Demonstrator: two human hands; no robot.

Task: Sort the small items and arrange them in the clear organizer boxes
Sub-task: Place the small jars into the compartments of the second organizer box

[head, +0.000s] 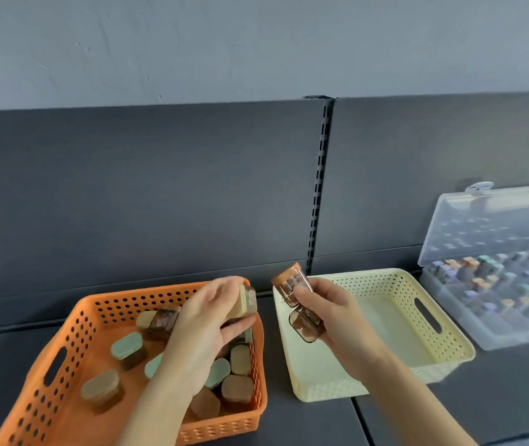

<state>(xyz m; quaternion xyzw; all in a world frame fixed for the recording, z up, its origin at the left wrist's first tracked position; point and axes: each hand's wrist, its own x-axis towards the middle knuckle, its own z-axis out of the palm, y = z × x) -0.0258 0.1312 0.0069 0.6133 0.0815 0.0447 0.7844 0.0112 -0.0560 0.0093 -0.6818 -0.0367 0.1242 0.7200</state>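
**Take the picked jars to the organizer**

The orange basket holds the loose jars. The clear organizer box lies open well to its right, past the cream basket. Best to match each jar to its lid colour.

The left hand, over the orange basket's far right corner, pinches a beige-lidded jar. The right hand, just right of that basket, clamps two brown jars.

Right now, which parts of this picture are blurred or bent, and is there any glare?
Head view: the clear organizer box at the right edge is smeared, its contents mere colour patches; the jar in the left hand is soft, the brown jars in the right hand sharper. Same view: the wide lens slants the dark back panel edges; light is even, no hard glare.
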